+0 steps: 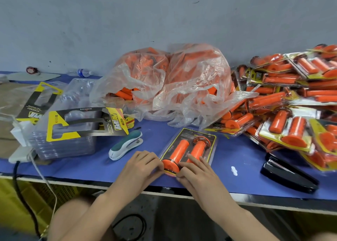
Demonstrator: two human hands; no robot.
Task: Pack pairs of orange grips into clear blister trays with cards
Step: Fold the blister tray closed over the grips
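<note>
Toward the left edge of the blue tabletop (pixel 73 169), a stack of clear blister trays (pixel 65 140) is seen, with a yellow-and-black card (pixel 85 123) laid on top and a second card (pixel 39 102) lying behind it, nearer the far left corner. A water bottle (pixel 83 72) lies on its side along the far edge. Just right of the stack, a teal-and-white stapler (pixel 126 145) rests on the tabletop.

At the middle of the front edge, a blister pack (pixel 189 148) is laid flat, holding a pair of orange grips (pixel 187 150) side by side over a card. The left hand (pixel 142 165) is pressed with curled fingers against the near left corner of the pack, beside the flange of the left grip. The right hand (pixel 196 169) is laid over the near end of the pack, its forefinger stretched along the right grip and the other fingers pinching the pack's near edge. Both hands are thus closed on the pack.

Behind the pack, toward the far edge, a crumpled clear plastic bag (pixel 175 84) full of loose orange grips is set. A black stapler (pixel 290 175) lies near the front edge toward the right, and a pile of finished packs (pixel 291 104) is heaped across the right end of the tabletop.
</note>
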